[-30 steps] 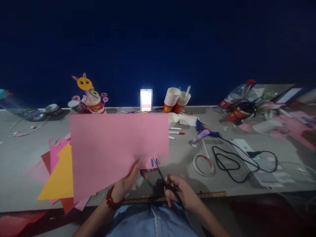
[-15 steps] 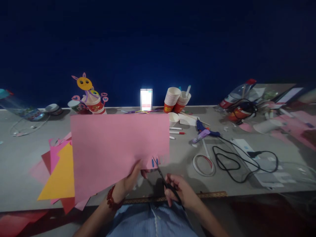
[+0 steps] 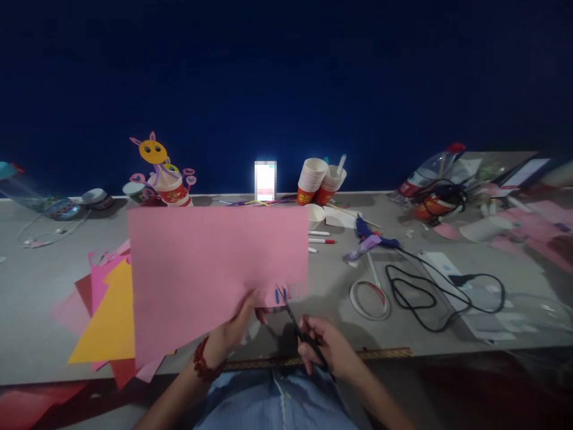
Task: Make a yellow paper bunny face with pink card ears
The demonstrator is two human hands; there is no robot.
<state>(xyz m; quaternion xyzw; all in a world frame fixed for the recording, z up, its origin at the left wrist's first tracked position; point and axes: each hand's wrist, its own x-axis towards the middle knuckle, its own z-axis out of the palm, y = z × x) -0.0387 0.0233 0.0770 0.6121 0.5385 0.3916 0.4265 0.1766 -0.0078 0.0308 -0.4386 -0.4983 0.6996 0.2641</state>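
A large pink sheet (image 3: 201, 257) is held up over the table, its lower edge pinched by my left hand (image 3: 244, 313), thumb in front and fingers behind. Two small blue marks (image 3: 280, 295) show near its lower right corner, where the edge has narrow cuts. Black scissors (image 3: 298, 328) reach up to these marks with their blades at the paper. Their handles sit in my right hand (image 3: 320, 341), whose fingers are curled round them, just below and right of the sheet.
Coloured sheets (image 3: 110, 316) lie at the left. Behind stand a decorated cup (image 3: 172, 194), a lit phone (image 3: 265, 181) and stacked paper cups (image 3: 312, 179). To the right are pens (image 3: 322, 241), a blue glue gun (image 3: 376, 236), a tape roll (image 3: 369, 300), a black cable (image 3: 430, 325) and bottles (image 3: 425, 179).
The scissor blades have shifted very slightly by the blue marks and look closer together. The pink sheet has moved a touch to the right; both hands stay nearly where they were.
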